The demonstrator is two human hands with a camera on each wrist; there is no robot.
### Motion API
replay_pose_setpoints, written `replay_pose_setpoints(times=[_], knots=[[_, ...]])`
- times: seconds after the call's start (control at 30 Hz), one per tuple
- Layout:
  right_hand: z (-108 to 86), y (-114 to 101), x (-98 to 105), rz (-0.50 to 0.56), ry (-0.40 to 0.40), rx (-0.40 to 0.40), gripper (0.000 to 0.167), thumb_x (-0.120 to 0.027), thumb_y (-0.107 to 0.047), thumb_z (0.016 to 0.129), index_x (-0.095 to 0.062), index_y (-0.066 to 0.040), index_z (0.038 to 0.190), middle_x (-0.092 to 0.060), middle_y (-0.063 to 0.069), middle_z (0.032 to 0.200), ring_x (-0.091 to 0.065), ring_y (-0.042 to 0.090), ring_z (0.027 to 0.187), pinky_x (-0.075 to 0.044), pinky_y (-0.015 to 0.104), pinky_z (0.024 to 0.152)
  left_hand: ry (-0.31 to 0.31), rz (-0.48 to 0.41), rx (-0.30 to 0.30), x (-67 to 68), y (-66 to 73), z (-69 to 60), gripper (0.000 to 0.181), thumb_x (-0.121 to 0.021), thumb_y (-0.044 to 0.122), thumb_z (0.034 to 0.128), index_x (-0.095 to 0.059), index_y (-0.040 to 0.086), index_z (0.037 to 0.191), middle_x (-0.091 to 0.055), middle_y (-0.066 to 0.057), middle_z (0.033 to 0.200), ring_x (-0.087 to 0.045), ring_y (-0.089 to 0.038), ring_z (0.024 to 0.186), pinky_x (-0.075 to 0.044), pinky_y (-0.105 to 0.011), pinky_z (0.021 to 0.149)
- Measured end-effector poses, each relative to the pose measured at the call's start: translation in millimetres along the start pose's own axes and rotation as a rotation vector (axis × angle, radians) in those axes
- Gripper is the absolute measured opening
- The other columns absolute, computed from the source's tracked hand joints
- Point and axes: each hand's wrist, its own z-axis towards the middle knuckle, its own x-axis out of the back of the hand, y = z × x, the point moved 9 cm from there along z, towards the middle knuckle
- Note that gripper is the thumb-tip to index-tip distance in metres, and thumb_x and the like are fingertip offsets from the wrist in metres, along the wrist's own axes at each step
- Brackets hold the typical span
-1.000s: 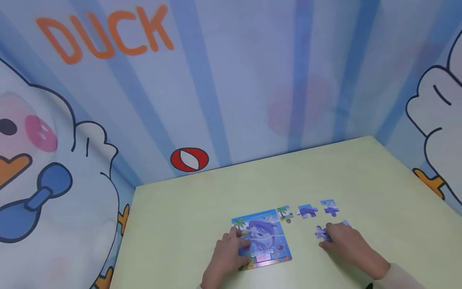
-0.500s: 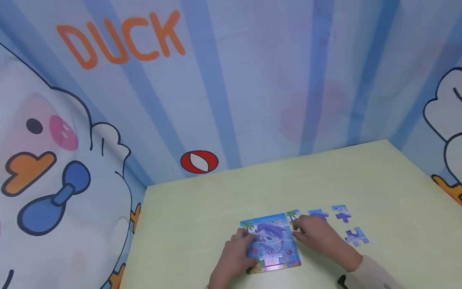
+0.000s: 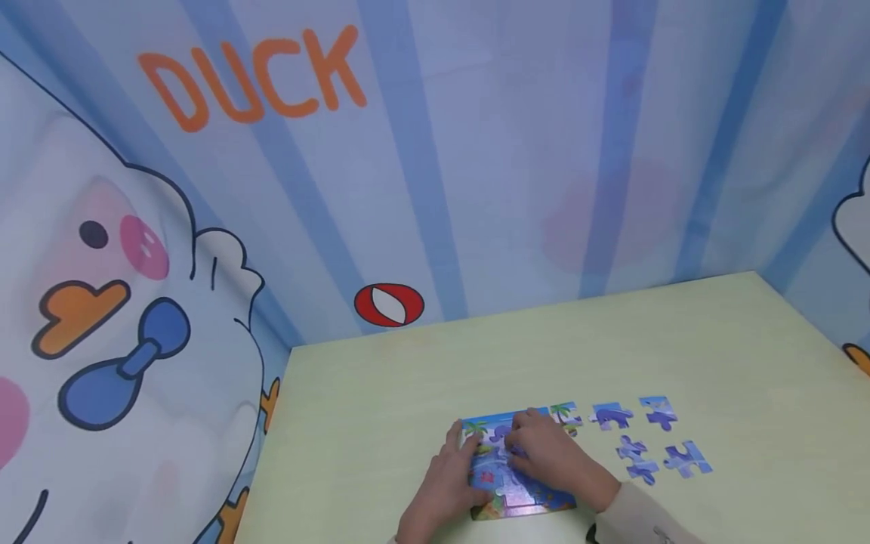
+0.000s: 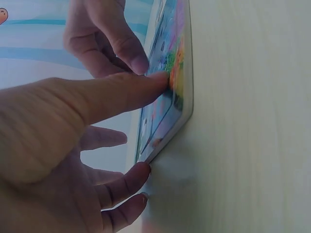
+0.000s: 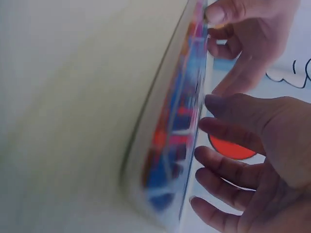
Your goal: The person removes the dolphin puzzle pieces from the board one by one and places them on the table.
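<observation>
A square jigsaw puzzle [image 3: 519, 502] with a dolphin and palm picture lies flat on the table. My left hand [image 3: 445, 483] holds its left side; in the left wrist view, the thumb [image 4: 141, 90] rests on the top face and fingertips meet the edge. Over the puzzle's upper middle, my right hand [image 3: 553, 457] touches the surface with slightly bent fingers [image 5: 228, 165]. No loose piece shows in that hand, though its fingertips partly hide the spot beneath. Right of the puzzle lie a palm-tree piece [image 3: 563, 414], a dolphin piece [image 3: 613, 415] and several other loose pieces [image 3: 688, 459].
The pale yellow table [image 3: 381, 423] ends at a blue striped backdrop [image 3: 503, 189] with a duck picture on the left. A piece in the far row [image 3: 658, 412] and another nearer one [image 3: 635, 459] lie close to my right forearm.
My right hand has moved left from the loose pieces onto the puzzle, uncovering the pieces behind it. The left hand stays at the puzzle's left side, and the head view has shifted.
</observation>
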Motion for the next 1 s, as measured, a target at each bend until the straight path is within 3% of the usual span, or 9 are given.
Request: replay_pose_setpoints(times=[0.3,0.47,0.6,0.73,0.83,1.0], knots=[[11.6,-14,-7,-0.064,-0.018,-0.004,0.014,-0.086,-0.019,0.079,-0.075,-0.014,0.072,-0.055,-0.005,0.079,-0.044,0.015,0.077,-0.046,0.04,0.069,-0.019,0.006,-0.034,-2.5,-1.0,1.4,0.088,-0.088,0.026,0.0789,-0.044,0.001,0.15,-0.03,-0.03,0.157,-0.037,-0.05,0.139,-0.034,-0.067,0.105],[18.2,-19,-12,-0.106,-0.069,0.033,0.018,-0.085,-0.021,0.08,-0.071,-0.014,0.071,-0.053,-0.006,0.075,-0.048,0.015,0.076,-0.048,0.047,0.081,-0.013,0.017,-0.042,-1.3,-2.1,0.1,0.087,-0.088,0.028,0.0795,-0.044,-0.001,0.149,-0.031,-0.031,0.156,-0.037,-0.05,0.138,-0.035,-0.067,0.104],[22.1,-23,-16,-0.201,-0.085,0.097,0.022,-0.084,-0.03,0.078,-0.07,-0.014,0.073,-0.054,-0.004,0.078,-0.051,0.016,0.075,-0.045,0.049,0.086,-0.015,0.035,-0.026,-0.7,-3.8,-1.6,0.088,-0.088,0.029,0.0796,-0.044,-0.005,0.148,-0.032,-0.031,0.156,-0.039,-0.049,0.138,-0.037,-0.067,0.103],[24.3,-30,-14,-0.3,-0.046,0.187,0.023,-0.083,-0.034,0.076,-0.071,-0.014,0.075,-0.054,-0.003,0.087,-0.051,0.017,0.076,-0.045,0.048,0.086,-0.009,0.061,-0.011,0.6,-4.4,-2.8,0.089,-0.088,0.031,0.0791,-0.044,-0.009,0.146,-0.034,-0.029,0.155,-0.042,-0.048,0.135,-0.04,-0.065,0.1],[25.9,-31,-12,-0.311,-0.052,0.212,0.022,-0.082,-0.032,0.076,-0.069,-0.015,0.071,-0.056,-0.003,0.091,-0.051,0.016,0.079,-0.046,0.047,0.086,0.01,0.061,-0.011,2.7,-4.3,-2.0,0.09,-0.089,0.031,0.0779,-0.045,-0.01,0.145,-0.035,-0.029,0.155,-0.045,-0.048,0.133,-0.041,-0.064,0.099],[24.9,-26,-13,-0.261,-0.113,0.178,0.024,-0.083,-0.033,0.076,-0.069,-0.015,0.07,-0.06,-0.002,0.093,-0.054,0.018,0.085,-0.047,0.046,0.085,0.002,0.038,-0.005,2.0,-4.8,-0.5,0.092,-0.09,0.03,0.0766,-0.044,-0.01,0.145,-0.034,-0.028,0.155,-0.046,-0.049,0.131,-0.041,-0.065,0.098]])
